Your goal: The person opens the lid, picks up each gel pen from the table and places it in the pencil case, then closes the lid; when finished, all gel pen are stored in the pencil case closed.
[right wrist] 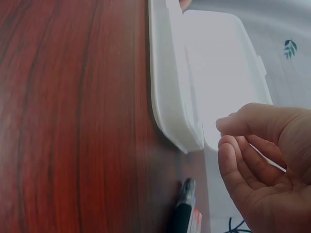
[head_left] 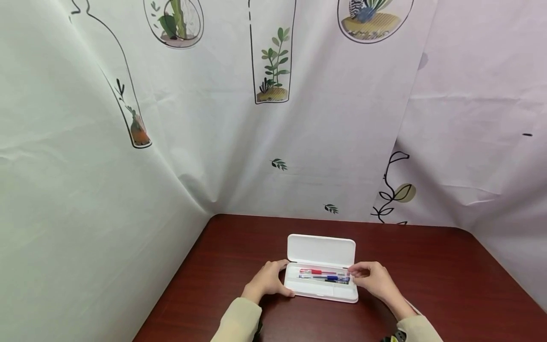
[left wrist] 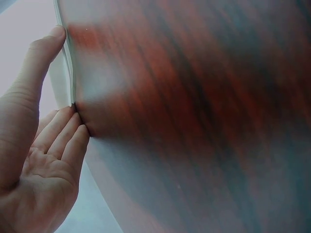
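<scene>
The white case (head_left: 312, 290) lies open on the dark red-brown tabletop (head_left: 239, 247), between the two hands. Its lid (head_left: 320, 251) is folded back along the far long side, away from the person.

Left grip (head_left: 267, 279): spread wide and holding the left short end of the white case. The thumb bears on the near left corner; the fingers reach the far left corner, by the hinge side. The left wrist view confirms the thumb tip against the white edge and the fingertips at the other end of that side.

Right grip (head_left: 376, 280): narrow, at the right short end of the white case. Thumb tip and fingertips are curled close together. In the head view the fingertips are at the right ends of the pens; whether they pinch one cannot be told.

Contents: a red pen (head_left: 317, 272), a blue pen (head_left: 332, 278) and a dark pen (head_left: 342, 282) lie lengthwise in the white case, close together. The red pen is farthest from the person, the dark pen nearest. All three lie to the right of the left grip, well apart from its fingers, with their right ends just beside the right grip.

The right wrist view also records a black-barrelled pen (right wrist: 182, 217), with something red beside it, outside the white case, near its end and below the right grip. Both are cut off by the frame edge.

Pale sleeves (head_left: 239, 318) cover both forearms. A printed cloth (head_left: 337, 104) hangs behind the tabletop.
</scene>
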{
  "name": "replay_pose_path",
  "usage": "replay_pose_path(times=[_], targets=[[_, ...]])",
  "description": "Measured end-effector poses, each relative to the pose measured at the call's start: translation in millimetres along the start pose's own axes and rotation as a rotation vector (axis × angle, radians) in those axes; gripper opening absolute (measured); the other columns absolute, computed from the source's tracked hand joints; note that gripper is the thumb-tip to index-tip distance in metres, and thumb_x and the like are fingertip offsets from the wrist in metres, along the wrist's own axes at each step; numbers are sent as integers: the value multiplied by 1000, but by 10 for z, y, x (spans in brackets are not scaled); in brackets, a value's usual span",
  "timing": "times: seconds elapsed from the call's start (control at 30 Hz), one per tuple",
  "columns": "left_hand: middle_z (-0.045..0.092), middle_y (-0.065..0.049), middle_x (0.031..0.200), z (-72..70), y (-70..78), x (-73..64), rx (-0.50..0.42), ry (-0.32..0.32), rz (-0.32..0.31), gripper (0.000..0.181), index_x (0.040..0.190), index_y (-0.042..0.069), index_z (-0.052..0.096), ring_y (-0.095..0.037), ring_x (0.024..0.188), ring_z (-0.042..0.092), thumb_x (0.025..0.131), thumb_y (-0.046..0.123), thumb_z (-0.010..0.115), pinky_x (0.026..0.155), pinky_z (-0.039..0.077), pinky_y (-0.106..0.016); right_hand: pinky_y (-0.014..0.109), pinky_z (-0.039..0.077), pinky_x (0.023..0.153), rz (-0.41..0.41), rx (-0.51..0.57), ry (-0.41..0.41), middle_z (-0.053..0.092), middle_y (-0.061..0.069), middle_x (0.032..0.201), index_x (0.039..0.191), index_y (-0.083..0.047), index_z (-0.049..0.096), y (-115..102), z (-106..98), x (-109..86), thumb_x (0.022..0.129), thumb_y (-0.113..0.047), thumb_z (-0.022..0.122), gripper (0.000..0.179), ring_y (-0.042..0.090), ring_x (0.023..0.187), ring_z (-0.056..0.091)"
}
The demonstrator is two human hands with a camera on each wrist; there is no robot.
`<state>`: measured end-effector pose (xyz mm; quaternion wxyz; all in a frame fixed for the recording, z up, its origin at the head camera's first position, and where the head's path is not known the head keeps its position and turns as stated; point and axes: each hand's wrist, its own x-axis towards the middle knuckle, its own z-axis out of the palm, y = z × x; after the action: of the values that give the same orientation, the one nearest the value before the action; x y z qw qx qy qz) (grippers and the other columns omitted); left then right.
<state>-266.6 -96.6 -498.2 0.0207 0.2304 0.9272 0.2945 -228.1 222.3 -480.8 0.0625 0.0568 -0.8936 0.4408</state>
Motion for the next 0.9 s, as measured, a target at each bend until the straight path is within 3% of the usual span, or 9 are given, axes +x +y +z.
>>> replay_pose_path(times=[0.27,0.53,0.9], targets=[[67,-3,124,10,-13,10,0,-1,2,80,125,10,64,-14,109,61,55,33,96,95,49,-35,19,51,65,33,-34,30,72,4,83,91,-4,75,89,-157,-68,70,3,75,22,2,71,60],[68,-2,123,6,-19,15,6,6,7,78,123,12,65,-13,108,61,55,34,95,95,50,-34,20,51,64,90,7,34,73,8,86,96,2,74,166,-275,-116,73,1,77,23,4,71,62],[68,-3,123,14,-22,13,1,1,-2,79,124,11,64,-14,109,62,55,35,96,95,50,-35,21,48,64,147,-116,70,73,4,81,96,-2,75,321,-465,-201,75,-6,77,21,6,70,62]])
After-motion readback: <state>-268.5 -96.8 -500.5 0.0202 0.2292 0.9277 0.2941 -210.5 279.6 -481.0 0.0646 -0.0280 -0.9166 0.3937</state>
